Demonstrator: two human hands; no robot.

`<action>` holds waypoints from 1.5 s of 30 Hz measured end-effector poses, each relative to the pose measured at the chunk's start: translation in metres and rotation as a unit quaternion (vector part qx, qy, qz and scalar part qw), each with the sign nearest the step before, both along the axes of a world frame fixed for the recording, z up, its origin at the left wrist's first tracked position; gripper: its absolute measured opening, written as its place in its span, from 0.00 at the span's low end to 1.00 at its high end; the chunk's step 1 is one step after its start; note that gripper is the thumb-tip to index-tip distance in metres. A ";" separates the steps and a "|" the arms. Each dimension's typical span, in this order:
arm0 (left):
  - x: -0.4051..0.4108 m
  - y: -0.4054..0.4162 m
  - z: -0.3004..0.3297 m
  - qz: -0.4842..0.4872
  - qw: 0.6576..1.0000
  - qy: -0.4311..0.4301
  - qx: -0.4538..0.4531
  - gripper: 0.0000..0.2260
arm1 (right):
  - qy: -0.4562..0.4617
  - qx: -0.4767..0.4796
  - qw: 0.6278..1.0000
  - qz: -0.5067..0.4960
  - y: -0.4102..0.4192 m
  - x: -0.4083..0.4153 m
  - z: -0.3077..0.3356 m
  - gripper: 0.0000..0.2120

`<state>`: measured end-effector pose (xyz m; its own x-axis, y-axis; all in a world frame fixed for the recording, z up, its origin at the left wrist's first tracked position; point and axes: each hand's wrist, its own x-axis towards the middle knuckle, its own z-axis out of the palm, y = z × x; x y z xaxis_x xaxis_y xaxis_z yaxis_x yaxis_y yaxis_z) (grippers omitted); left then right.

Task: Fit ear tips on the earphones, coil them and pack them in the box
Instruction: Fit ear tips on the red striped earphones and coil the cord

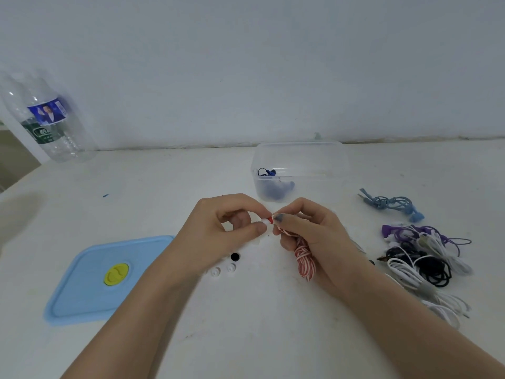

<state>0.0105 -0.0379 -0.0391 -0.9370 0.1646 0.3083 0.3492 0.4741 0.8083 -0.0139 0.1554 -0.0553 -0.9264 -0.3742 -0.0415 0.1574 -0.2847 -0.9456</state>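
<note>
Over the middle of the tabletop (246,337), the left hand (218,231) pinches a small white ear tip (264,221) between thumb and forefinger and presses it toward the red earbud (270,220), which the right hand (308,231) grips by its stem. That hand's grip is also clamped on the red-and-white striped cable (304,259), bundled and hanging below the palm. Just near of the hands lie spare tips: one black tip (234,256) and two white tips (222,270). Beyond them stands the clear box (300,170) with a dark blue pair inside; its blue lid (109,277) lies to the left. More earphones (420,255) are heaped on the right. From here, the tip could go on crooked or pop off and roll away if pushed off-axis. The bundle could loosen if the right fingers shift.
</note>
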 end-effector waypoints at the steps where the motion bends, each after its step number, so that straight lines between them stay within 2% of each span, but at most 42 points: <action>1: 0.000 0.000 0.000 -0.007 1.000 -0.006 0.011 0.03 | -0.007 -0.008 1.000 0.007 0.000 0.000 0.000 0.09; 7: -0.002 0.000 -0.003 -0.047 0.990 -0.072 0.114 0.06 | -0.018 -0.026 0.999 0.032 0.002 0.000 0.001 0.08; 16: -0.001 0.002 -0.003 -0.062 0.975 -0.115 0.178 0.04 | -0.026 -0.042 0.998 0.047 0.003 0.000 0.005 0.08; 30: -0.003 0.004 -0.005 -0.098 0.961 -0.130 0.223 0.09 | -0.048 -0.069 0.994 0.077 0.003 0.000 0.004 0.06; 39: -0.004 0.007 -0.007 -0.094 0.960 -0.118 0.234 0.07 | -0.064 -0.085 0.992 0.067 0.002 0.000 0.006 0.09; 45: -0.003 0.007 -0.008 -0.073 0.969 -0.103 0.210 0.04 | -0.067 -0.087 0.992 0.063 0.001 -0.001 0.004 0.09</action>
